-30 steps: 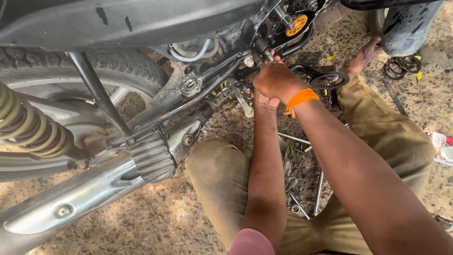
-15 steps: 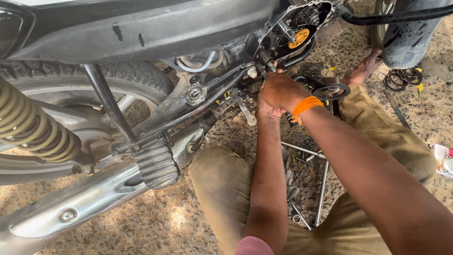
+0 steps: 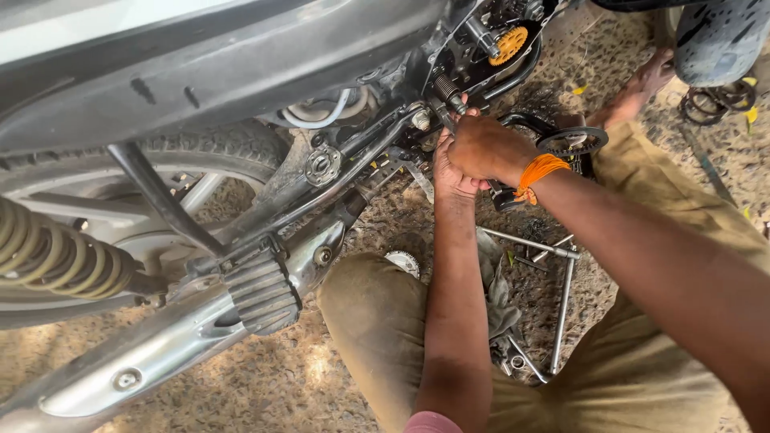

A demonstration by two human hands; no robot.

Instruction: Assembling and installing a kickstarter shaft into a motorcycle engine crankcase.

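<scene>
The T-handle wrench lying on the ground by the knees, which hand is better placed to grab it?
Probably the right hand: the T-handle wrench lies under the right forearm, while the left hand sits beneath it against the engine.

I see soft daylight, bright but not harsh. My right hand is lit evenly and looks sharp. Left of it, the exhaust pipe carries pale glare. Above it, under the motorcycle body, deep shadow hides details. Far corners look slightly blurred.
</scene>
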